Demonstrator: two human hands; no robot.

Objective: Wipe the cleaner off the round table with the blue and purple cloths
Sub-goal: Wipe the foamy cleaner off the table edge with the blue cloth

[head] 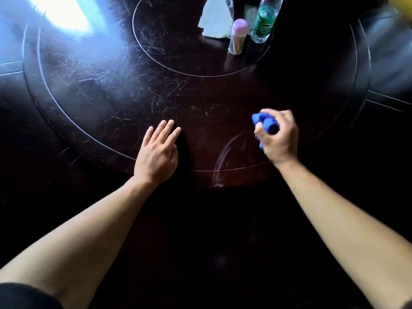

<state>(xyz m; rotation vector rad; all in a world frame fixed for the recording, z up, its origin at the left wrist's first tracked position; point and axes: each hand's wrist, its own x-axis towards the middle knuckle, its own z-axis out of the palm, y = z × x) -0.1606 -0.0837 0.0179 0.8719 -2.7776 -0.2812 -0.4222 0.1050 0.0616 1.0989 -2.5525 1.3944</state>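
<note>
The round dark wooden table (116, 90) is scratched and glossy. My right hand (278, 139) hovers just above its near right part, closed around a bunched blue cloth (266, 123). A curved wet streak of cleaner (225, 152) lies between my hands, running to the table's near edge. My left hand (158, 152) rests flat on the table, fingers spread and pointing away. A dark shape (181, 148) lies along the right side of that hand; I cannot tell whether it is a cloth or shadow. No purple cloth shows clearly.
On the inner disc (169, 61) at the back stand a container with a pink cap (238, 36), a clear bottle with a green label (264, 21) and white paper (215, 21). Window glare (64, 16) covers the far left. A blurred grey and yellow object (392, 52) is at the right.
</note>
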